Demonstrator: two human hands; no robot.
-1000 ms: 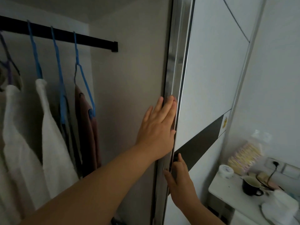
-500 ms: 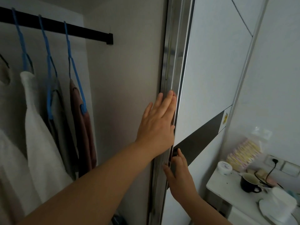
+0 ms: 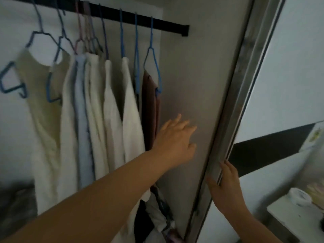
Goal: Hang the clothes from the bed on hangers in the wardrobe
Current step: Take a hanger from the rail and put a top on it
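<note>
A black rail [image 3: 133,20] runs across the top of the open wardrobe. Several wire hangers hang from it with pale garments [image 3: 112,109] and a brown garment [image 3: 150,111] at the right end on a blue hanger [image 3: 152,55]. My left hand [image 3: 175,139] reaches inside the wardrobe, fingers spread and holding nothing, just right of the brown garment. My right hand [image 3: 226,186] rests on the metal edge of the sliding door [image 3: 233,106], fingers on the frame. The bed is out of view.
Empty blue hangers [image 3: 12,81] hang at the far left. A heap of clothes [image 3: 157,213] lies low inside the wardrobe. At the lower right stands a white table [image 3: 287,218] with a small round tub [image 3: 298,197].
My left hand has left the door edge and moved left into the wardrobe. The view has swung left, showing more hanging clothes. My right hand stays on the door edge.
</note>
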